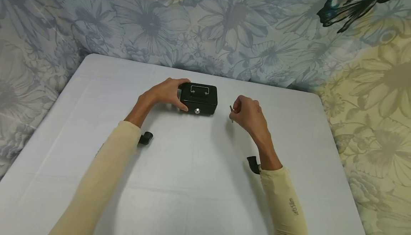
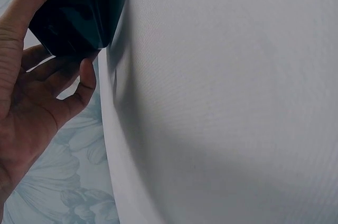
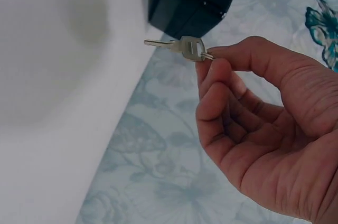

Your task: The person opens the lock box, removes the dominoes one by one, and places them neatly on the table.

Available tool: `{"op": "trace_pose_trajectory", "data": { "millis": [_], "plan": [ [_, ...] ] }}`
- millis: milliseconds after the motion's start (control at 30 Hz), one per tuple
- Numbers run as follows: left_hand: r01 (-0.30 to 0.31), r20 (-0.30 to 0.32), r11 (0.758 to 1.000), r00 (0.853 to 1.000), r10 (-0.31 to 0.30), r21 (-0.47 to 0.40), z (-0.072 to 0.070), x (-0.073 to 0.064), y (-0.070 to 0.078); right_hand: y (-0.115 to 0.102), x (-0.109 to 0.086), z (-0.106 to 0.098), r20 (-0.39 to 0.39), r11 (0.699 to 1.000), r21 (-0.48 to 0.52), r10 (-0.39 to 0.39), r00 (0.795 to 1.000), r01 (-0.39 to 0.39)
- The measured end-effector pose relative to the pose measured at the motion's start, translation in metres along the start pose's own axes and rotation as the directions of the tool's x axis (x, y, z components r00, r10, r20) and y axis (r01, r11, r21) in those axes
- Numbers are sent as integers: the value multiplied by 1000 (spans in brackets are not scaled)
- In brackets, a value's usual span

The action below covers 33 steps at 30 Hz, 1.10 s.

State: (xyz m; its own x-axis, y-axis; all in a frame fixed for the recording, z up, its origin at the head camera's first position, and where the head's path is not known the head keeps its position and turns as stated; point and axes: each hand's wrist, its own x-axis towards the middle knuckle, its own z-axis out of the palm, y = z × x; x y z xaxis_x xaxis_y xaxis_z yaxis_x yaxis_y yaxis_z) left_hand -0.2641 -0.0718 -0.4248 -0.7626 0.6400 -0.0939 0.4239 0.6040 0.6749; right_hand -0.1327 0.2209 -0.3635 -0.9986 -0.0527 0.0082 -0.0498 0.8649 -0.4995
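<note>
One piece of writing can be read: in the head view we make out "LetsSlim" in dark letters on the pale yellow fabric right sleeve (image 1: pixel 282 197). We see the small black rectangular box (image 1: pixel 205 105) on the white cloth-covered table (image 1: pixel 192 178), directly at the bare left hand (image 1: pixel 165 91), which grips its left end, thumb at the front and fingers toward the back. To the box's right, apart from it, the bare right hand (image 1: pixel 248 113) pinches a silvery metal key (image 3: pixel 190 48) by the thin wire ring (image 3: pixel 209 55) at its head, between thumb and finger, with the other fingers curled in. We find the box lid closed, a thin silvery wire handle (image 1: pixel 199 86) lying on top and a round silvery lock (image 1: pixel 197 111) on the front face. In the right wrist view we see the key's slim blade pointing away from the fingertips, and slots cut through its broad flat head. Behind the table we see a blue-grey floral backdrop (image 1: pixel 237 17) with dark butterflies.
</note>
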Motion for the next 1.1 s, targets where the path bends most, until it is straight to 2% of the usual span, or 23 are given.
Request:
{"op": "trace_pose_trajectory", "data": {
  "millis": [433, 833, 1100],
  "plan": [
    [22, 3, 1000, 1000, -22, -7, -1, 0, 0, -18, 0, 15, 59, 1000, -1, -30, 998, 30],
    [18, 1, 1000, 1000, -18, -3, -1, 1, 1, -37, 2, 34, 142, 999, 19, -49, 989, 47],
    [23, -3, 1000, 1000, -23, -2, -1, -1, 2, -46, 3, 44, 146, 999, 10, -42, 988, 41]
  ]
}}
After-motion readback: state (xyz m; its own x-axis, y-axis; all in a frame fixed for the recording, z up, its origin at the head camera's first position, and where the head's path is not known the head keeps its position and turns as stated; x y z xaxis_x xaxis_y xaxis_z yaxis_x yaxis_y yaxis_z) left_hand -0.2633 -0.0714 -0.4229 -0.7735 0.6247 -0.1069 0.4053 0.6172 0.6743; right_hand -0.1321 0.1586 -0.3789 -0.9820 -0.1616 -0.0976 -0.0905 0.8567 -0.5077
